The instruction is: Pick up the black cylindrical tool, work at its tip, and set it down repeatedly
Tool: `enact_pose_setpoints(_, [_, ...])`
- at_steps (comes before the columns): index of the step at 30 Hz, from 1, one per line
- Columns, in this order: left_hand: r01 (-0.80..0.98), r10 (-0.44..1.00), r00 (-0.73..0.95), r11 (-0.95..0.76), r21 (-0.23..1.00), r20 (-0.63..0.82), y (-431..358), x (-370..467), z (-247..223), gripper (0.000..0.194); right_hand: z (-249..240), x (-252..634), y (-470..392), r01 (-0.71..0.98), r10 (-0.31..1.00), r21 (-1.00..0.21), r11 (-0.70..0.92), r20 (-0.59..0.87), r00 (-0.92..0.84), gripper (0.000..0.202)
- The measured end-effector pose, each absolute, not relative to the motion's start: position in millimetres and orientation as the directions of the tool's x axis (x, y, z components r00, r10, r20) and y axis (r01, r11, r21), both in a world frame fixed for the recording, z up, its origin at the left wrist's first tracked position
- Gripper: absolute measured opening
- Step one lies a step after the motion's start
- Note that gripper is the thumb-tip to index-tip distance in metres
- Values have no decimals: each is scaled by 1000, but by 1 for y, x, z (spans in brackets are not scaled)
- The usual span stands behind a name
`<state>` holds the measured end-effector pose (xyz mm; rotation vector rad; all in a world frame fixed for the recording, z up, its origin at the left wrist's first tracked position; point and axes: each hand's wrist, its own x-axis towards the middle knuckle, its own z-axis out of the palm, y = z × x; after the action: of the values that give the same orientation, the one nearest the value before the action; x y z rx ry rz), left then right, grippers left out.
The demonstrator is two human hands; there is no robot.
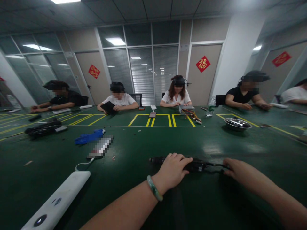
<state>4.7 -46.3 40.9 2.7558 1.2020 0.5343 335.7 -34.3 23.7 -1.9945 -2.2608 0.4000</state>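
Observation:
A bundled black cable [198,165] with a small white label lies across the green table in front of me. My left hand [175,166], with a green bangle at the wrist, rests over the bundle's left part, fingers curled round it. A dark connector-like end [155,160] sticks out to the left of that hand. My right hand [236,169] is at the right end, thumb and fingers closed on the black strands that run out of the bundle. The tips of its fingers are partly hidden.
To the left are a long white device [59,198] with a cord to a phone [100,147], a blue crumpled item [88,136] and a heap of black bundles [44,128]. A metal bowl [237,124] and bottle [211,106] stand right. Several people sit opposite.

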Motion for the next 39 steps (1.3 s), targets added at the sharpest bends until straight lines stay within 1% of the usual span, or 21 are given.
enact_pose_setpoints(2, [720, 751, 611, -659, 216, 251, -46, 2, 45, 48, 24, 332, -30, 947, 983, -294, 128, -91, -162, 28])
enact_pose_setpoints(4, [742, 774, 599, -633, 221, 205, -45, -4, 52, 47, 23, 326, -28, 922, 974, -356, 155, -103, -204, 32])
enact_pose_setpoints(8, [786, 817, 572, -572, 235, 76, -43, -23, 68, 43, 24, 306, -33, 859, 946, -466, 211, -124, -299, 40])
enact_pose_setpoints(11, [804, 826, 564, -552, 219, 12, -42, -36, 77, 44, 27, 291, -40, 844, 934, -482, 234, -131, -334, 43])
enact_pose_setpoints(14, [809, 827, 561, -543, 227, -21, -41, -41, 79, 42, 31, 285, -46, 860, 936, -458, 225, -144, -322, 40])
enact_pose_setpoints(16, [786, 809, 588, -572, 237, 4, -41, -39, 77, 42, 34, 284, -50, 882, 943, -413, 227, -132, -304, 37])
enact_pose_setpoints(20, [683, 720, 682, -690, 239, 131, -43, -25, 65, 61, 39, 286, -61, 920, 944, -284, 269, -111, -310, 32])
enact_pose_setpoints(21, [677, 716, 680, -696, 239, 158, -44, -20, 61, 62, 40, 285, -63, 924, 942, -262, 277, -114, -315, 29])
enact_pose_setpoints(23, [693, 732, 650, -682, 236, 207, -46, -11, 52, 55, 42, 283, -66, 925, 938, -245, 292, -116, -327, 23])
enact_pose_setpoints(25, [708, 742, 624, -669, 226, 245, -46, -4, 45, 49, 43, 279, -68, 917, 932, -253, 309, -110, -344, 20])
enact_pose_setpoints(28, [711, 740, 612, -669, 215, 278, -44, 1, 40, 45, 43, 272, -69, 900, 927, -309, 309, -115, -358, 16])
enact_pose_setpoints(31, [716, 745, 602, -663, 219, 289, -43, 1, 39, 42, 40, 267, -67, 898, 942, -362, 250, -122, -311, 15])
enact_pose_setpoints(33, [722, 751, 595, -656, 222, 287, -42, 1, 39, 41, 37, 264, -65, 901, 961, -382, 207, -95, -261, 17])
enact_pose_setpoints(35, [728, 757, 590, -650, 221, 282, -42, 2, 40, 40, 34, 259, -62, 902, 979, -395, 174, -33, -203, 21])
enact_pose_setpoints(37, [728, 757, 588, -649, 221, 285, -42, 2, 40, 39, 34, 252, -60, 899, 986, -406, 167, 69, -151, 23])
enact_pose_setpoints(39, [722, 753, 588, -654, 228, 297, -42, 3, 41, 37, 36, 243, -59, 890, 975, -413, 192, 185, -124, 24])
